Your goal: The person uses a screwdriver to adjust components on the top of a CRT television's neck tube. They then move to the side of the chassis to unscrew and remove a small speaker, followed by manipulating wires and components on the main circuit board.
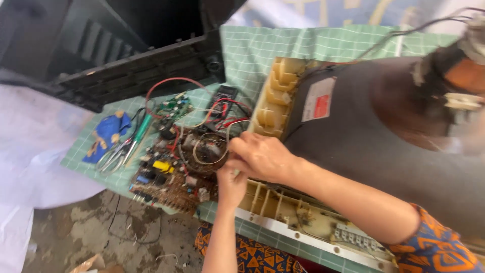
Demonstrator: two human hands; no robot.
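Observation:
A brown circuit board (169, 174) crowded with parts and coils lies on a green checked cloth (262, 48). My right hand (260, 156) rests with bent fingers over the board's right edge, at a ring of wires (207, 149). My left hand (231, 184) comes up from below and meets it at the same spot, fingers closed. What either hand grips is hidden by the fingers. To the right lies a big grey picture tube (379, 131) in a cream plastic frame (275, 96).
A black plastic set casing (126, 65) stands at the back left. Pliers (118, 154), a green-handled screwdriver (141, 129) and a blue rag (107, 134) lie left of the board. A small green board (174, 107) and a dark meter (220, 98) with red leads sit behind it. Bare ground (91, 227) below.

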